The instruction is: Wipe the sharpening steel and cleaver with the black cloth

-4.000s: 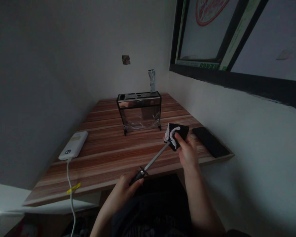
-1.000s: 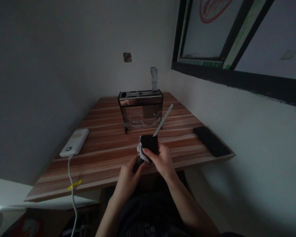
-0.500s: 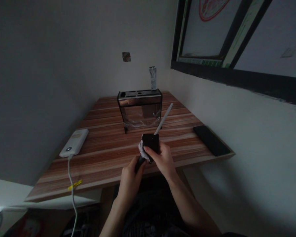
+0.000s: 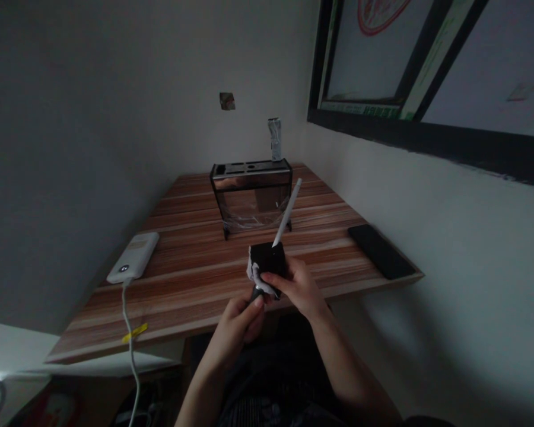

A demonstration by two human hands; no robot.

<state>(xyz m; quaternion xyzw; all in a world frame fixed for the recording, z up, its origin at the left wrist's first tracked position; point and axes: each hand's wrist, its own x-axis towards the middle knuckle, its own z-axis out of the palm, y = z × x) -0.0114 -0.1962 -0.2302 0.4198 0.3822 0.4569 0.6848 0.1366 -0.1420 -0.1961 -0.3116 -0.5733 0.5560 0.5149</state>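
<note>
My left hand point(image 4: 240, 323) is closed round the dark handle of a sharpening steel, whose pale rod point(image 4: 286, 214) slants up and away towards the back right. My right hand point(image 4: 299, 286) pinches a black and white cloth point(image 4: 267, 264) wrapped round the rod's lower end, just above the handle. Both hands sit over the near edge of a wooden table point(image 4: 196, 267). Behind the rod stands a clear knife holder point(image 4: 251, 196) with a slotted metal top and nothing showing in its slots.
A white power bank point(image 4: 133, 257) with a cable hanging off the table edge lies at the left. A black phone point(image 4: 380, 251) lies at the right edge by the wall. A small silver packet point(image 4: 274, 139) stands at the back corner. A framed window is on the right wall.
Four seconds ago the cloth was at the rod's tip; my right hand has slid it down to the handle end. Over the last second the rod has tilted more upright.
</note>
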